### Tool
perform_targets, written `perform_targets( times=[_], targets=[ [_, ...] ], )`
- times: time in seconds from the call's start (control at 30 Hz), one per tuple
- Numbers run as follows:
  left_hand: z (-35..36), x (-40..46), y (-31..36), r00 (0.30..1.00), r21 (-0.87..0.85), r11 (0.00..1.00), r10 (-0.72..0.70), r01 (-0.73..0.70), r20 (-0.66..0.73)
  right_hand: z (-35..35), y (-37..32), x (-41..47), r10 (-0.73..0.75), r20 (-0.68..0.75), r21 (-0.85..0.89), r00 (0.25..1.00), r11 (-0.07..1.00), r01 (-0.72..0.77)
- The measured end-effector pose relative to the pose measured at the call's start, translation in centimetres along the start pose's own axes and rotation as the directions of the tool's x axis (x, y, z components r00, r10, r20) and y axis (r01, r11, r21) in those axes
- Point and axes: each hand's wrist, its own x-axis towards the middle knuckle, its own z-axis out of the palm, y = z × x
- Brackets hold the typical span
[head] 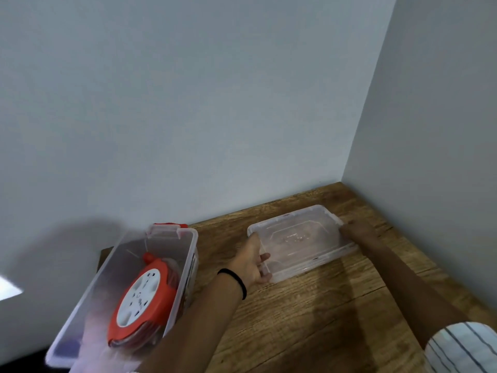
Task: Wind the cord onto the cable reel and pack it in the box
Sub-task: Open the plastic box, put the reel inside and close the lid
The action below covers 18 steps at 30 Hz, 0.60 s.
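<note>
An orange cable reel with a white socket face lies tilted inside a clear plastic box at the left edge of the wooden table; its cord looks wound on it. To the right, the clear lid lies flat on the table near the wall corner. My left hand grips the lid's left end, thumb on the rim. At the lid's right end, my right hand holds the far corner, fingers curled over the edge.
The wooden table sits in a corner, with grey walls directly behind and to the right. The box overhangs the table's left edge. A black band is on my left wrist; a striped sleeve shows at lower right.
</note>
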Motion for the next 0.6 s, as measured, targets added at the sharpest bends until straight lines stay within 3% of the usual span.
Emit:
perform_targets(
  times=[0.13, 0.23, 0.37, 0.43, 0.6],
  targets=[
    [-0.8, -0.4, -0.3, 1.0, 0.001, 1.0, -0.026, 0.026, -0.016, -0.4, 0.5, -0.9, 0.023, 0.017, 0.098, 1.0, 0.995, -0.024],
    [-1.2, -0.5, -1.0, 0.999, 0.009, 1.0, -0.016, 0.016, -0.033, -0.3, 0.2, -2.0, -0.044, 0.025, 0.15, 0.999, 0.988, 0.04],
    [-1.6, -2.2, -1.4, 0.996, -0.086, 0.996, 0.03, -0.022, 0.083, -1.1, -0.5, -2.5, -0.15, -0.017, 0.212, 0.989, 0.966, 0.15],
    [-2.0, -3.4, -1.4, 0.988, -0.136, 0.989, 0.084, -0.066, 0.131, -1.7, -0.4, -1.5, -0.242, -0.032, 0.212, 0.97, 0.947, 0.243],
    [-5.9, -6.3, -1.3, 0.937, -0.053, 0.944, 0.33, -0.326, 0.114, -2.6, -5.1, -3.9, -0.414, -0.022, 0.368, 0.91, 0.843, 0.393]
  ],
)
